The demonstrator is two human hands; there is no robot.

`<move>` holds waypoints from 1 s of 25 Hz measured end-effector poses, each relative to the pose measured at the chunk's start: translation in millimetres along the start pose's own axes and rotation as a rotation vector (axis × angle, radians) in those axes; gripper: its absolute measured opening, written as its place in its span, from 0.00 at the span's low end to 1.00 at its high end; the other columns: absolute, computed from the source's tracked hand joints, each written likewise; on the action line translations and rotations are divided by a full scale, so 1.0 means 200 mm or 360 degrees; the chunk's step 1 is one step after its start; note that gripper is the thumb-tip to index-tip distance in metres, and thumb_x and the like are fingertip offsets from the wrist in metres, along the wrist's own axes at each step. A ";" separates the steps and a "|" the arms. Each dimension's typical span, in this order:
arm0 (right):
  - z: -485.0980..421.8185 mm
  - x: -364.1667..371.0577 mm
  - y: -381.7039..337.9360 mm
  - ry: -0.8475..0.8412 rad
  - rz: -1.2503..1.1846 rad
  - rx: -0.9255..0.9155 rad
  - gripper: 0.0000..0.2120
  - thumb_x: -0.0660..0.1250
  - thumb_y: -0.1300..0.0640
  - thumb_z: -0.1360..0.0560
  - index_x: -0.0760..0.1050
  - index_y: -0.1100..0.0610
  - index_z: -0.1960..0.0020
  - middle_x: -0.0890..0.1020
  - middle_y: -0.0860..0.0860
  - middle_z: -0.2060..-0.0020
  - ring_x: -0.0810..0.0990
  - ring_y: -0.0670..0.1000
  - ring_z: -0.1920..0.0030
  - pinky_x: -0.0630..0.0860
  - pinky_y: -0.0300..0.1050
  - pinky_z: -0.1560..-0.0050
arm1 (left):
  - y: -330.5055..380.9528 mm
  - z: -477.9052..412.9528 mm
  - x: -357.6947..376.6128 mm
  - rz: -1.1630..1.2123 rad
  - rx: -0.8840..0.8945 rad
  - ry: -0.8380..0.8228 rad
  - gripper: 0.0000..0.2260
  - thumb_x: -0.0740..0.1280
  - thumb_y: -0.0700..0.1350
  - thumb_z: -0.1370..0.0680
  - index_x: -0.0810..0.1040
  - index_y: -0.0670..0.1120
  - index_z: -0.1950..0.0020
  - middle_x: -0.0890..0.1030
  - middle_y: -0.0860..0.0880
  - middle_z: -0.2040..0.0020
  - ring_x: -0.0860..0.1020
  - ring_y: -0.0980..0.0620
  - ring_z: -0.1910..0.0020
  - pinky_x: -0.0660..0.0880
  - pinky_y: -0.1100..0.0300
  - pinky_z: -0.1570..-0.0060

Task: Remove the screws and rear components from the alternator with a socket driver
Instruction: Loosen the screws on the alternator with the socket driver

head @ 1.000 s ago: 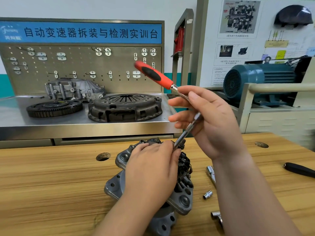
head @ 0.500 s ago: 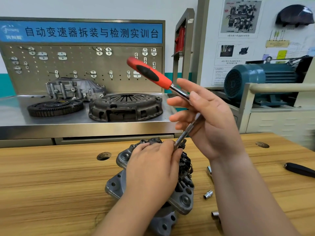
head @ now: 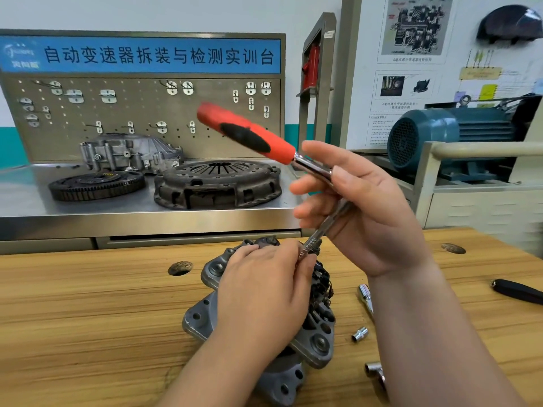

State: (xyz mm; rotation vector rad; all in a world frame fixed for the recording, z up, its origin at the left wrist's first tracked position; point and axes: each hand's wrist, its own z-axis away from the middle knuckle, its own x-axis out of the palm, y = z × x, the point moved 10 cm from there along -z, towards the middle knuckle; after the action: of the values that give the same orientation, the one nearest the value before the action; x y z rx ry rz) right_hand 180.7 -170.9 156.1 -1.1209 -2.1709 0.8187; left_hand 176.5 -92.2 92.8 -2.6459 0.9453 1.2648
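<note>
— What sat closest to the camera?
— The alternator, standing on the wooden bench between the forearms. The left hand lay over its top, fingers curled round the housing.
— Any loose bits?
— A small chrome socket lay on the wood just right of it, with a chrome adapter a little beyond. A black handle lay well apart, further right.
— Where was the tool?
— The socket driver slanted up from the left fingertips. Its shaft ran into the right hand, which gripped it near the head (the red handle stuck out up and to the left, blurred).
— And behind?
— A steel worktop carried a clutch pressure plate, a toothed flywheel to its left and a grey casting behind both. Beyond stood a pegboard under a blue sign, and a teal motor off right.
</note>
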 end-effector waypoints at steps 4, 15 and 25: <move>0.05 -0.23 -0.02 0.0875 0.0815 -0.0092 0.09 0.62 0.59 0.20 0.78 0.47 0.51 0.86 0.50 0.61 0.85 0.47 0.63 0.81 0.43 0.61 | 0.00 -0.01 0.02 -0.0060 0.0026 -0.0020 0.12 0.55 0.51 0.20 0.62 0.54 0.63 0.64 0.57 0.73 0.66 0.56 0.69 0.67 0.58 0.45; 0.02 -0.17 0.01 0.0617 0.0535 -0.0070 0.10 0.61 0.59 0.20 0.80 0.49 0.49 0.85 0.51 0.61 0.85 0.49 0.66 0.78 0.40 0.66 | 0.00 0.00 0.02 -0.0075 0.0049 -0.0021 0.12 0.53 0.52 0.19 0.62 0.54 0.63 0.66 0.57 0.72 0.66 0.56 0.69 0.66 0.59 0.46; 0.00 -0.07 0.00 0.0226 0.0150 -0.0073 0.14 0.59 0.59 0.23 0.84 0.51 0.51 0.84 0.52 0.63 0.83 0.49 0.69 0.79 0.40 0.68 | 0.00 0.00 0.01 -0.0029 0.0019 -0.0023 0.13 0.51 0.55 0.21 0.61 0.54 0.65 0.68 0.57 0.73 0.68 0.57 0.69 0.65 0.61 0.47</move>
State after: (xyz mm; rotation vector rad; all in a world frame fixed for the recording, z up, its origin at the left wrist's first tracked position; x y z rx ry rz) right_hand 187.4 -182.1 153.6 -1.2733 -2.0420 0.7094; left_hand 178.4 -93.5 91.1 -2.6268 0.9221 1.2681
